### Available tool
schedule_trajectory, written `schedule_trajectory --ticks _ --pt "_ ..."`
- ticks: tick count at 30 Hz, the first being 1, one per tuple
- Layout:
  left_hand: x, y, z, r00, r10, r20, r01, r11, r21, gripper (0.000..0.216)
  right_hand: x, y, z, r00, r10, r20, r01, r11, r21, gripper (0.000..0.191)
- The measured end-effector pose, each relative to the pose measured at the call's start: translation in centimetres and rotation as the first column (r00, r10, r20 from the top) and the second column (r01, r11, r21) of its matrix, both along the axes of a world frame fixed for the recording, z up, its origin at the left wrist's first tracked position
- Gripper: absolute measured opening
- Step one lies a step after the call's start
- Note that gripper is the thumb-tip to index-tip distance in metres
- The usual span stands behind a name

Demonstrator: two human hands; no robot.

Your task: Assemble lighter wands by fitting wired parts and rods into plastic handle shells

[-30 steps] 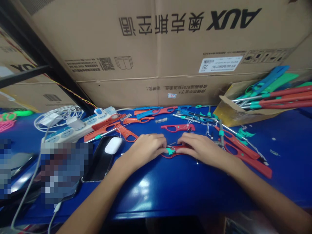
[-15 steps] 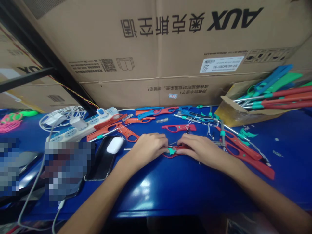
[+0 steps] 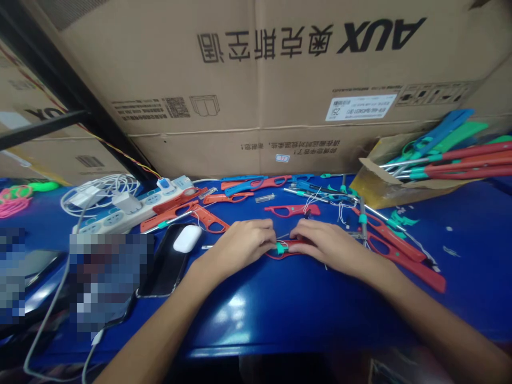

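At the middle of the blue table, both my hands are at a red long-necked lighter [image 3: 285,256] with a teal piece showing between them. My left hand [image 3: 250,240] is closed around its front end, and a metal tube tip [image 3: 207,247] pokes out to the left of it. My right hand [image 3: 320,240] pinches the red handle, its fingers bent and largely hiding that part. Thin white wire shows near the teal piece. Just beyond the hands lies a red handle half [image 3: 294,210]. To the right rest more red lighter casings [image 3: 408,258], with metal tubes and wires close by.
Orange casings [image 3: 212,218] lie by a white power strip [image 3: 120,217] on the left. A phone case [image 3: 162,266] holds a white earbud case [image 3: 188,238]. An open carton [image 3: 372,186] of lighters stands back right. A large cardboard box [image 3: 260,117] walls off the back.
Both hands keep nearly the same place and grip on the lighter. The whole view has shifted very slightly.
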State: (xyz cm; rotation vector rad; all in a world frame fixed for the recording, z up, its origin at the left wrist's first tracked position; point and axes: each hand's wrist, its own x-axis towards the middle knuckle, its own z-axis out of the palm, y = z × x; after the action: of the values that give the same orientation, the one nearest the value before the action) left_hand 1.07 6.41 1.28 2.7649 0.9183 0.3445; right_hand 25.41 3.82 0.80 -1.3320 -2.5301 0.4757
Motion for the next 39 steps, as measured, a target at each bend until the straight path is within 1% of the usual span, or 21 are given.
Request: schedule_trajectory --ticks 5,8,11,14,16,18,20,22,24,27,30,33,36,39 --pt "0.0 0.0 0.0 1.000 0.002 -0.010 -0.002 1.000 -0.012 0.010 0.0 -0.1 0.3 1.000 0.004 0.007 -0.004 1.000 -0.010 0.034" --pt "-0.1 0.0 0.4 1.000 -0.008 -0.013 0.008 1.000 -0.028 0.015 0.0 -0.1 0.4 1.000 0.008 0.018 -0.008 1.000 -0.015 0.034" --pt "-0.5 0.1 1.1 1.000 0.018 0.016 -0.017 1.000 -0.016 0.023 0.1 -0.2 0.3 0.999 0.011 0.034 -0.011 1.000 -0.012 0.035" --pt "-0.8 0.2 1.7 0.998 0.046 0.044 -0.047 0.999 0.011 0.025 0.1 -0.2 0.4 0.999 0.022 0.036 -0.023 0.999 0.024 0.035" --pt "-1.0 0.3 1.9 0.996 0.075 0.049 -0.076 0.997 0.012 0.025 0.1 -0.3 0.7 0.999 0.035 0.001 -0.035 0.996 0.085 0.035" --pt "-1.2 0.4 2.0 0.992 0.112 0.051 -0.113 0.994 0.015 0.026 0.1 -0.5 1.2 0.996 0.080 -0.045 -0.072 0.986 0.149 0.035" --pt "-1.3 0.5 1.9 0.989 0.144 0.038 -0.145 0.989 0.024 0.027 0.1 -0.8 1.5 0.987 0.148 -0.061 -0.135 0.975 0.179 0.036" --pt "-1.3 0.5 1.9 0.987 0.163 0.006 -0.163 0.986 0.023 0.027 0.0 -1.0 1.6 0.979 0.202 -0.030 -0.194 0.965 0.176 0.036" --pt "-1.1 0.5 1.6 0.985 0.171 -0.029 -0.171 0.985 0.008 0.027 0.0 -1.2 1.4 0.974 0.227 0.020 -0.227 0.961 0.158 0.035" --pt "-0.4 0.2 1.0 0.990 0.140 -0.026 -0.140 0.990 0.013 0.025 -0.1 -1.1 0.8 0.966 0.249 0.061 -0.255 0.960 0.118 0.034" --pt "0.5 -0.3 0.5 0.999 0.052 0.017 -0.053 0.997 0.055 0.024 -0.1 -1.0 0.5 0.964 0.257 0.065 -0.262 0.961 0.086 0.033" --pt "0.9 -0.5 0.5 0.999 -0.005 0.033 0.003 0.998 0.064 0.024 -0.1 -0.9 0.5 0.965 0.254 0.065 -0.258 0.963 0.074 0.034" --pt "0.3 -0.4 0.9 0.998 0.001 0.055 -0.003 0.999 0.032 0.019 0.1 -0.8 0.6 0.967 0.249 0.048 -0.252 0.964 0.087 0.033" --pt "-0.4 -0.1 1.1 0.998 0.003 0.056 0.000 0.998 -0.058 0.012 0.2 -0.7 0.5 0.970 0.238 0.045 -0.242 0.966 0.096 0.034"
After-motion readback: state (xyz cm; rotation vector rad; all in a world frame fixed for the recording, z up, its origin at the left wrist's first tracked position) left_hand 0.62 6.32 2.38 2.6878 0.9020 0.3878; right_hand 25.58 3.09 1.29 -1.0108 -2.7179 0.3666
